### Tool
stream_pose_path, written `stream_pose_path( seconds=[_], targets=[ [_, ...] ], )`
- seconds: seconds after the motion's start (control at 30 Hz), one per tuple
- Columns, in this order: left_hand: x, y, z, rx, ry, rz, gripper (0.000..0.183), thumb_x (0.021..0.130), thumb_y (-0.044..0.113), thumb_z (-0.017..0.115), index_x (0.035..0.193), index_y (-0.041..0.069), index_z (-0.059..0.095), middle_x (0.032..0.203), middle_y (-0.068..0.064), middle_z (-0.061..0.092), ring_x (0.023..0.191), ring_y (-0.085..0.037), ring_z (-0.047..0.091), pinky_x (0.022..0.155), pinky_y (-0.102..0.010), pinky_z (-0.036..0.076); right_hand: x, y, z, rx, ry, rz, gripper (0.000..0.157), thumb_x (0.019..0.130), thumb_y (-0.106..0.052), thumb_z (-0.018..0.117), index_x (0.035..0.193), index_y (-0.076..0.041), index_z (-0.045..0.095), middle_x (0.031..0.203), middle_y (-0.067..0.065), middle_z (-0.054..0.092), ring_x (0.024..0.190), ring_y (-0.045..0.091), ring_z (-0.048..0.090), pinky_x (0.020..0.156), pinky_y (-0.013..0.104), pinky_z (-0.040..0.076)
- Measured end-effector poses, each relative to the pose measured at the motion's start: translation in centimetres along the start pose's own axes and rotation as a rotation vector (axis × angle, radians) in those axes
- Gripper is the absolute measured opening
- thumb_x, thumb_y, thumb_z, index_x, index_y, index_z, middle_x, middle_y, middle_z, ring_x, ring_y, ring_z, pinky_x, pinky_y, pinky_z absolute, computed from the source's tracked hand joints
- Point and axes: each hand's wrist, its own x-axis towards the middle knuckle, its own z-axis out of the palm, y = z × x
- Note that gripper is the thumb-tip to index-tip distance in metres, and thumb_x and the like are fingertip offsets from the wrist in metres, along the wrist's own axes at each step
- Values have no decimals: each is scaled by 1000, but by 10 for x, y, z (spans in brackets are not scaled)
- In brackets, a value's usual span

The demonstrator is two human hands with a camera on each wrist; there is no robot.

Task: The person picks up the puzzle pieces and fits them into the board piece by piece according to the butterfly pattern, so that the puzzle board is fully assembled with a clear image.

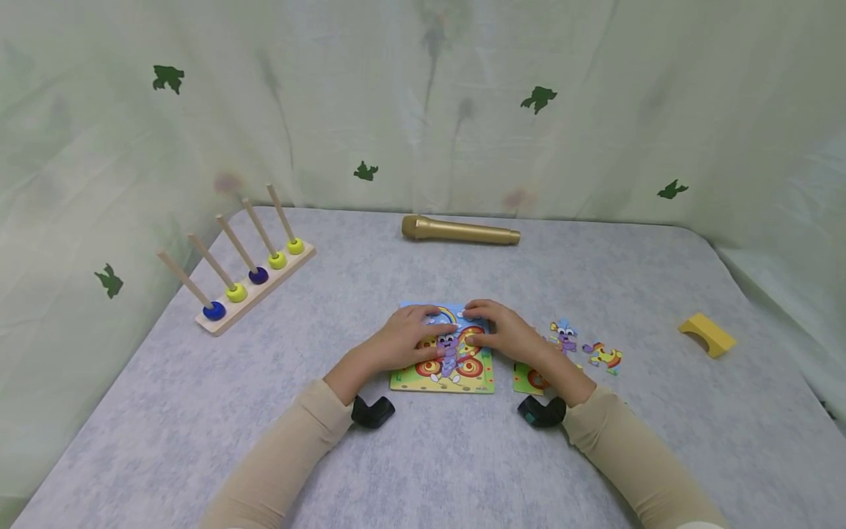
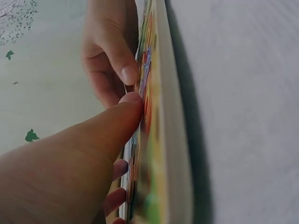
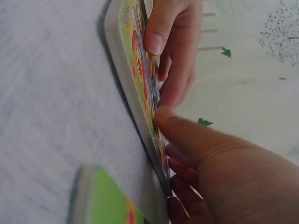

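- The puzzle board [image 1: 410,383] lies flat on the table [image 1: 429,470], on our side of the gold microphone [image 1: 461,230].
- Our left hand [image 1: 402,339] rests on the board, nearer to us than the microphone. Its fingers are loose and spread over the butterfly picture, and its thumb touches the top.
- Our right hand [image 1: 507,330] also lies nearer to us than the microphone, on the board's right part. Its fingers are a bit bent and apart, with the thumb on the picture. We see no piece pinched in either hand.
- The board looks light and stiff, and its thick side seems easy to grab. We think two side edges are the best place to hold, keeping it flat, because small pieces may slip out if it tips.
- Loose puzzle pieces [image 1: 603,357] lie nearer to us than the microphone and to its right. They look thin and light, so fingertips on their rims should do.
- The peg stand [image 1: 258,291] is left of the microphone, and the yellow block [image 1: 708,335] is far to its right.
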Motion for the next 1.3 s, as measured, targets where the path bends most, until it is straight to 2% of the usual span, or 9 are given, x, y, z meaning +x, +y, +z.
stream_pose_path(
  seconds=[0.23,0.4,0.53,0.67,0.83,1.0,1.17,1.3],
  targets=[
    [-1,1,-2,13,-12,-11,49,90,47,46,137,31,39,140,-10,30,126,-29,26,103,-45,19,1,1,-1,-10,-49,-124,37,85,-16,62,121,-8,58,131,15,40,121,32,34,95,48,31],
    [-9,-3,-6,-56,10,-46,58,86,49,51,137,24,39,139,-9,32,126,-26,28,102,-41,23,2,-1,-2,11,-49,-106,37,84,-16,63,120,-8,58,130,14,41,121,31,35,96,47,31],
    [-23,-11,-12,-133,34,-126,68,82,49,58,138,16,37,139,-11,32,127,-27,27,102,-41,24,4,-1,-2,0,-40,-77,36,84,-16,64,119,-9,60,129,13,42,120,30,35,97,47,29],
    [-39,-22,-15,-216,26,-185,76,79,48,63,140,13,33,143,-12,25,130,-29,21,102,-45,22,4,-2,-2,-8,-41,-51,35,84,-18,64,118,-10,60,129,12,42,120,30,35,98,47,28],
    [-51,-34,-12,-277,12,-143,84,74,49,68,141,12,31,145,-12,22,131,-31,17,103,-47,19,4,-2,-1,-24,-43,-31,36,84,-21,64,119,-12,59,130,11,41,121,30,34,98,49,27],
    [-53,-41,-7,-272,32,-94,88,71,51,69,141,13,31,144,-12,24,130,-31,18,103,-47,17,3,-3,0,-7,-58,-38,38,84,-21,64,120,-12,58,133,13,38,123,32,31,98,50,26],
    [-54,-43,-3,-282,39,-101,89,70,56,67,141,16,31,144,-9,24,131,-29,17,103,-48,17,0,-9,-6,31,-79,14,45,84,-25,64,126,-13,53,137,11,34,127,30,26,100,50,24],
    [-54,-42,-3,-298,37,-108,89,70,56,67,141,17,31,145,-8,23,131,-29,16,102,-49,17,-7,-19,-18,46,-45,35,51,84,-28,63,130,-13,47,140,8,32,129,28,25,100,50,24]
  ],
)
